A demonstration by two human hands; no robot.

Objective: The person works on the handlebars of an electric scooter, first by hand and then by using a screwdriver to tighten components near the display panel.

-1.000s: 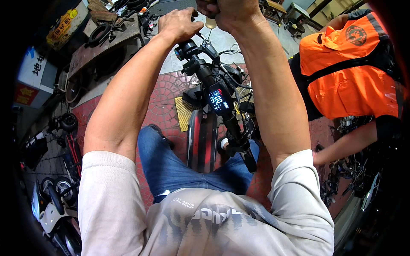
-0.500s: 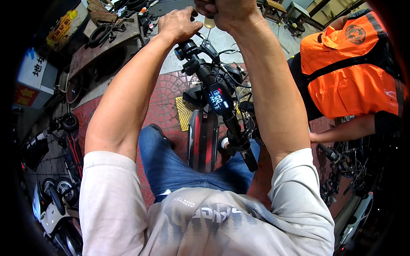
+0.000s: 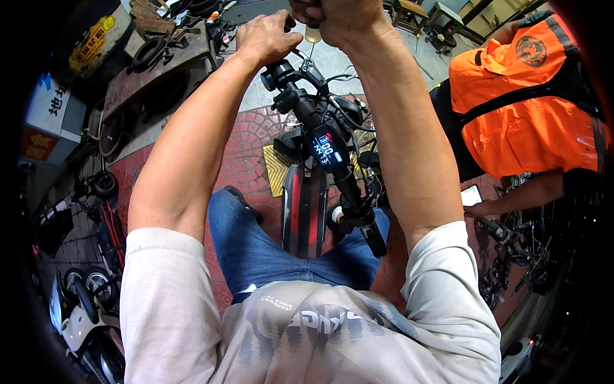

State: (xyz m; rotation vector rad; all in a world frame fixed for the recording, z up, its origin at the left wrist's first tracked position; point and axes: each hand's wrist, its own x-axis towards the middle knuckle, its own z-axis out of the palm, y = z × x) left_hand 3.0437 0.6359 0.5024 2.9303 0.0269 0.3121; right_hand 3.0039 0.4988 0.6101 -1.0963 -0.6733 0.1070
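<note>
Little has shifted since a second ago except the orange-vested person [image 3: 531, 109] beside us leaning lower, while our left hand [image 3: 265, 37] stays curled over the scooter handlebar [image 3: 320, 137] end to steady it and our right hand [image 3: 339, 18] pinches something small above, unidentifiable.

Right hand [image 3: 332, 16] cut off above.
</note>
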